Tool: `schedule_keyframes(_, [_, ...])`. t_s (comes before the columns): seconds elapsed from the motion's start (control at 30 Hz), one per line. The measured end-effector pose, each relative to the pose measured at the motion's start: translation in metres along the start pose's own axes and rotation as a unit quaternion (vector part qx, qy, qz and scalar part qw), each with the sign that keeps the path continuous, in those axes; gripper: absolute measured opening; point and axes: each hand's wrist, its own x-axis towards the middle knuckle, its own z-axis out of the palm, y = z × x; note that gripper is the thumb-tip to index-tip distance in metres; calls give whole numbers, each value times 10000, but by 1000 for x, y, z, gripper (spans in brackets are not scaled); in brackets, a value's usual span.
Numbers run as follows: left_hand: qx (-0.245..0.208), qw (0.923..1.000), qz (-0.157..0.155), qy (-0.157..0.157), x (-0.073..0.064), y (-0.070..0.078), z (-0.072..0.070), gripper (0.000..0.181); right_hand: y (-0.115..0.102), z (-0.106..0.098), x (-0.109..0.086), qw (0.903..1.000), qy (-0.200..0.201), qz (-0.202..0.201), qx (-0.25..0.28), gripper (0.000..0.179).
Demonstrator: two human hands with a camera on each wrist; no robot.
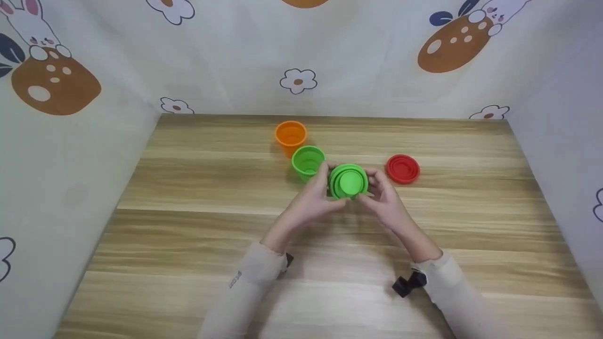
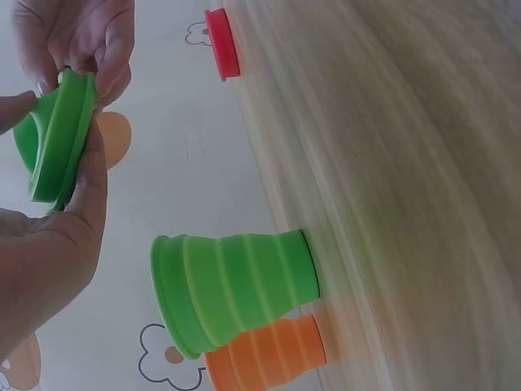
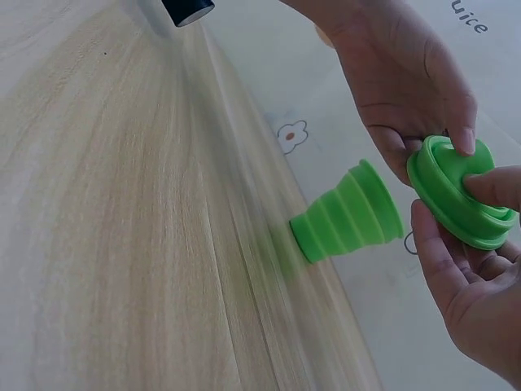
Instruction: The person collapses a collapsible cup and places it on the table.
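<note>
Both hands hold a collapsed green silicone cup (image 1: 351, 182) above the table, its ringed side with the small round base facing the head camera. My left hand (image 1: 314, 197) grips its left rim, thumb at the near edge. On the opposite rim is my right hand (image 1: 384, 200), fingers curled behind and thumb near the base. In the right wrist view the folded cup (image 3: 456, 195) shows a thick rim and a tilted middle. Just beyond my left fingers stands an expanded green cup (image 1: 308, 160), upright, mouth up.
An expanded orange cup (image 1: 290, 134) stands behind the green one. A flat collapsed red cup (image 1: 402, 169) lies to the right on the wood-grain table (image 1: 188, 245). Patterned cloth walls (image 1: 235, 56) enclose the back and sides.
</note>
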Motion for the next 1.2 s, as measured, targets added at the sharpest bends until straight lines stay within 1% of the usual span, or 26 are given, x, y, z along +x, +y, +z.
schedule_keyframes(0.23, [113,9998,54,141,1,2,3,66,1,0,0,10000,62,52,18,48])
schedule_keyframes(0.5, [270,9993,-3,259,1,3,3,66,2,2,1,10000,72,-2,56,49])
schedule_keyframes(0.7, [375,9987,-11,349,1,3,3,61,2,3,2,9998,126,124,38,49])
schedule_keyframes(0.93, [140,9993,-190,285,2,4,1,56,2,1,1,9996,163,218,-21,49])
schedule_keyframes(1.13, [-144,9985,-337,401,4,1,0,53,2,0,0,9996,55,248,-125,47])
schedule_keyframes(1.2, [-267,9982,-376,390,4,0,0,52,2,0,0,9996,65,233,-146,47])
